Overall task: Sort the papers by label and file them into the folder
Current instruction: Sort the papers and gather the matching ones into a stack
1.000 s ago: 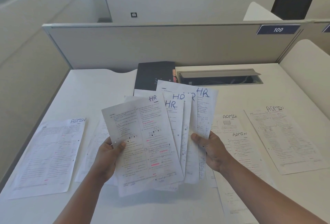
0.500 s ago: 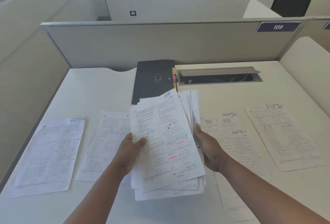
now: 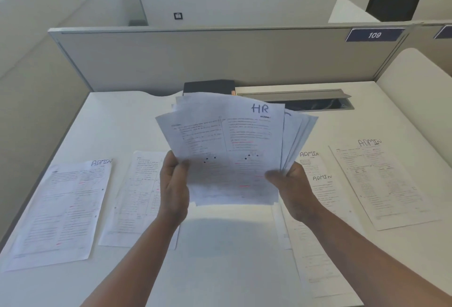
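I hold a stack of several printed sheets marked HR (image 3: 230,145) up above the white desk (image 3: 117,120). My left hand (image 3: 175,184) grips its lower left edge, thumb on the front. My right hand (image 3: 292,184) pinches the lower right edge, where the back sheets fan out slightly. A black folder (image 3: 208,86) lies at the back of the desk, mostly hidden behind the stack. Sheets marked ADMIN lie flat: one at the far left (image 3: 61,211), overlapping ones right of my right hand (image 3: 318,184) and one at the far right (image 3: 384,181).
Another printed sheet (image 3: 139,196) lies left of my left arm, its label hidden. A grey cable tray with an open lid (image 3: 296,98) sits at the back right. A grey partition (image 3: 220,57) with a tag reading 109 closes the desk's far side.
The fanned HR sheets were gathered into one stack, then lifted and tilted upright towards me. Both hands moved to the stack's lower edges.
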Tool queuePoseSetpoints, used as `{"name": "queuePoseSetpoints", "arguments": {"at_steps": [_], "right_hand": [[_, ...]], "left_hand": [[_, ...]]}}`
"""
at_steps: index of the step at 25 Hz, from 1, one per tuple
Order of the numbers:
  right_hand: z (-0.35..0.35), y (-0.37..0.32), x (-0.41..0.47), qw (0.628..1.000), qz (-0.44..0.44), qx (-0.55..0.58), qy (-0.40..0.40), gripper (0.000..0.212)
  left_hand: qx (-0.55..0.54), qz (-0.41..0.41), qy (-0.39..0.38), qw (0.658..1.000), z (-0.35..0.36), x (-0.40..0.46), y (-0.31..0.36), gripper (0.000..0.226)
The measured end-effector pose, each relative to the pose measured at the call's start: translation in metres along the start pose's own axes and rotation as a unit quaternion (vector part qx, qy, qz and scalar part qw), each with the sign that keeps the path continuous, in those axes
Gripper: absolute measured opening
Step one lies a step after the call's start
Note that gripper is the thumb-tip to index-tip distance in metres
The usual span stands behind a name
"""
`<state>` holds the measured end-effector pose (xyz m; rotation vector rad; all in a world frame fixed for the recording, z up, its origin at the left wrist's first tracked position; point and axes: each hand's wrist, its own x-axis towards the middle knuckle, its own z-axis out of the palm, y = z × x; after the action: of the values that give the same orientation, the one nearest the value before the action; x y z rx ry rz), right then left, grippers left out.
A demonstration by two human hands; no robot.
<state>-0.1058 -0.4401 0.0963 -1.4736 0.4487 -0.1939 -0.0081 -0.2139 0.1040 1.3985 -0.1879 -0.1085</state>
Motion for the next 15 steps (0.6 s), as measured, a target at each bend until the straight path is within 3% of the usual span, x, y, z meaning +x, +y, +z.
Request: {"name": "queuePoseSetpoints", "arguments": {"at_steps": [2,5,12,15], "right_hand": [[-0.002,0.012,-0.005,1.000,0.021,-0.016,0.005,0.027],[0.001,0.022,-0.022,0.996,0.075,-0.047,-0.008,0.024],[0.008,0.008,-0.012,0.999,0.006,-0.017,-0.032,0.034],[0.012,0.015,-0.017,0.998,0.020,-0.048,-0.043,0.036]], "left_hand": [[0.009,-0.027,0.015,0.999,-0.003,-0.002,-0.013,0.029],[0.039,-0.078,0.000,0.996,-0.004,-0.012,-0.035,0.024],[-0.023,0.012,0.025,0.999,0.005,-0.013,-0.010,0.055],[-0.005,-0.013,0.002,1.000,0.002,-0.016,-0.020,0.061]]}}
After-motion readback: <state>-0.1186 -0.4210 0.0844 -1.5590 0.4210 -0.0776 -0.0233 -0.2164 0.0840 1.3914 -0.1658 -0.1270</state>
